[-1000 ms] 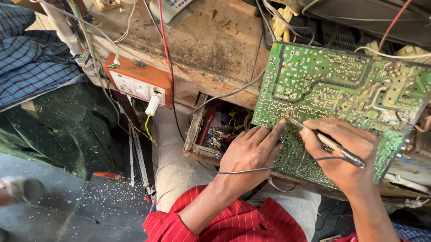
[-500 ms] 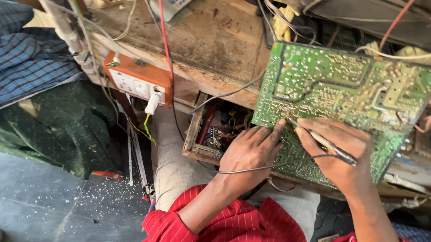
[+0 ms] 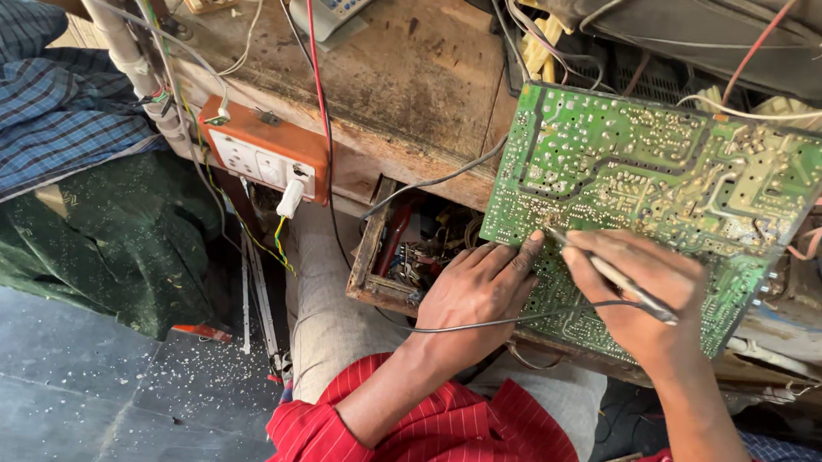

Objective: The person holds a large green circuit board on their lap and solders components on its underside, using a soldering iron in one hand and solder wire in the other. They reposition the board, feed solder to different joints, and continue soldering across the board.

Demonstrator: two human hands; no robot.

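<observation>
Circuit board (image 3: 661, 180): we see it green, solder side up, tilted over the bench's (image 3: 420, 79) front edge.
Right hand (image 3: 650, 293): our fingers pinch a thin probe (image 3: 608, 272), its tip touching the board's lower left part.
Left hand (image 3: 478, 297): fingers spread loose, fingertips resting at the board's lower left corner, above an open drawer (image 3: 400, 249).
Socket box (image 3: 264, 151): orange, on the bench's front edge.

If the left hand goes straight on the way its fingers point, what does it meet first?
The left hand points up and right; its fingertips already rest at the lower left edge of the green circuit board, so it would slide further over that board, probably toward the probe tip.
</observation>
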